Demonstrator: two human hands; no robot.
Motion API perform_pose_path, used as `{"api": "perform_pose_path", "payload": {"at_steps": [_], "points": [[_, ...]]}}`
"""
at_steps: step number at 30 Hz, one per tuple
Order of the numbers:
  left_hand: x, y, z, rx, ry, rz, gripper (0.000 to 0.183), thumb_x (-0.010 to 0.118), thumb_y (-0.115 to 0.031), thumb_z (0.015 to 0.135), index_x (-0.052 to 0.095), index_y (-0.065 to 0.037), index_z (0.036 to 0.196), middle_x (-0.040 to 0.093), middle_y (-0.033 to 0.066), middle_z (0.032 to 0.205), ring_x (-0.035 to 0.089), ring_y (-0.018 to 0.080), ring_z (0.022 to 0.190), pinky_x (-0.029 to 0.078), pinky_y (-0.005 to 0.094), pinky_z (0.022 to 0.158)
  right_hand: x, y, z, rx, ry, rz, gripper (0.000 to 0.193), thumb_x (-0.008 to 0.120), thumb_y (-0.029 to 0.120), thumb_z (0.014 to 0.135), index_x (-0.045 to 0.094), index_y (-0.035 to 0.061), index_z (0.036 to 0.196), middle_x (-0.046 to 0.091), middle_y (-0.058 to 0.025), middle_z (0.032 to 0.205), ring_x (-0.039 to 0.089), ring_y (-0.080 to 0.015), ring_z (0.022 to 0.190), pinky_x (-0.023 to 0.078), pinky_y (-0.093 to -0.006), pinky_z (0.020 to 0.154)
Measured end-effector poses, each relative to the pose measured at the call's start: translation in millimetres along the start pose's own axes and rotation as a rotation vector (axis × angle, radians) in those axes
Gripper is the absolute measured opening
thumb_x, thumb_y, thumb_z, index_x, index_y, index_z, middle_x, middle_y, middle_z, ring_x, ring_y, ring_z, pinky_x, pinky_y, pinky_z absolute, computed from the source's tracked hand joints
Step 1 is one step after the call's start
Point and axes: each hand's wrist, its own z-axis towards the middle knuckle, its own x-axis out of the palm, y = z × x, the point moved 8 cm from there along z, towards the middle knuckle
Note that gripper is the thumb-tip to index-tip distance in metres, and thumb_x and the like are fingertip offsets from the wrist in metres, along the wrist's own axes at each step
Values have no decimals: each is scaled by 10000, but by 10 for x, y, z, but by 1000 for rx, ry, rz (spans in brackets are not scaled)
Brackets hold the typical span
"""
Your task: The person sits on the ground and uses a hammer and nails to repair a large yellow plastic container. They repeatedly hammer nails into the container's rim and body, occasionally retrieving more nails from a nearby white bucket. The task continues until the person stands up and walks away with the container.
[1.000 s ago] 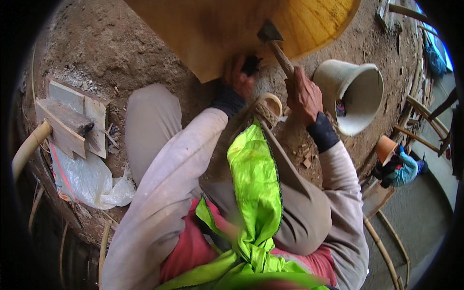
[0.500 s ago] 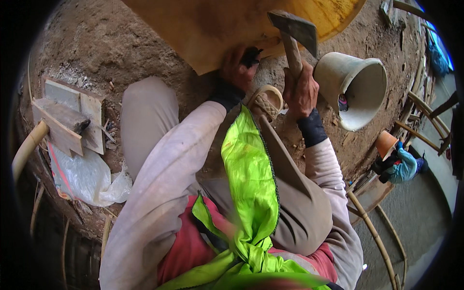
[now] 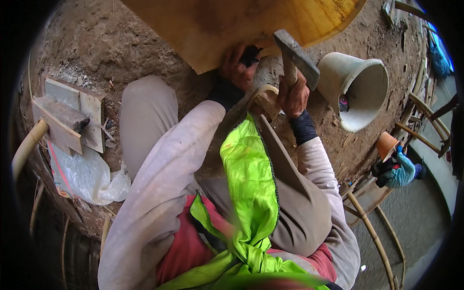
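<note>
Bare, packed earth (image 3: pixel 96 43) is filling the upper left of the frame, rough and strewn with small chips and grit. Toward the right edge it is giving way to a smoother grey floor (image 3: pixel 415 222), with bamboo poles (image 3: pixel 372 237) lying across the lower right.

Across the top centre a yellow wooden board (image 3: pixel 232 24) is leaning over the scene, its lower edge running just above the hands. The left hand (image 3: pixel 237 65) is pressing against that edge, its grip clenched on something small and dark that is too hidden to name. The right hand (image 3: pixel 294 94) is sitting just right of it, its grip closed around the wooden handle of a hammer (image 3: pixel 297 58), whose grey metal head is standing raised above the knuckles, tilted toward the upper right. A curved piece of light wood (image 3: pixel 265 99) is lying between the two wrists.

At the upper right a pale bucket (image 3: pixel 355 84) is lying on its side, mouth toward the lower right. At the left a small stack of nailed wooden offcuts (image 3: pixel 67 113) is resting on the earth, with a crumpled clear plastic sheet (image 3: pixel 82 176) just below it. At the right edge another person in a blue top (image 3: pixel 401 169) is crouching well apart. A bright green cloth (image 3: pixel 249 193) is hanging down the centre, covering much of the knees.
</note>
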Motion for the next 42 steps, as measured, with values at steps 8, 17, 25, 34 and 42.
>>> {"api": "perform_pose_path", "payload": {"at_steps": [8, 17, 25, 34, 42], "points": [[-71, -84, 89, 49, 16, 71, 336, 679, -158, 749, 789, -154, 1066, 714, 164, 1156, 649, 371, 1111, 539, 540, 930, -169, 66, 279, 178, 209, -25, 309, 677, 133, 937, 500, 45, 1174, 669, -265, 849, 671, -487, 764, 536, -540, 658], [-19, -64, 56, -21, -3, 94, 354, 694, -164, 791, 799, -204, 1126, 681, 192, 1214, 647, 375, 1126, 562, 506, 907, -533, 333, 690, 77, 406, -101, 262, 652, 162, 968, 433, 62, 1073, 650, -241, 711, 671, -465, 662, 508, -550, 552], [-11, -84, 29, -27, 98, 117, 285, 691, -194, 829, 800, -200, 1093, 659, 187, 1266, 633, 387, 1147, 547, 526, 961, -945, 802, 1043, -58, 211, -98, 320, 658, 143, 951, 412, 66, 1140, 643, -248, 728, 651, -463, 648, 501, -552, 552], [162, -8, -145, -13, 109, 130, 313, 652, -195, 868, 777, -222, 1154, 720, 140, 1185, 592, 336, 1273, 510, 583, 993, -683, 424, 734, 58, 305, -152, 318, 673, 155, 943, 445, 65, 1145, 670, -259, 826, 664, -501, 749, 514, -575, 621], [178, 88, -148, -60, -28, 130, 369, 658, -189, 860, 763, -174, 1214, 749, 152, 1064, 628, 362, 1207, 504, 585, 1000, -244, 32, 467, 122, 476, -243, 276, 667, 162, 957, 475, 55, 1125, 675, -250, 883, 676, -474, 826, 537, -512, 664]]}}
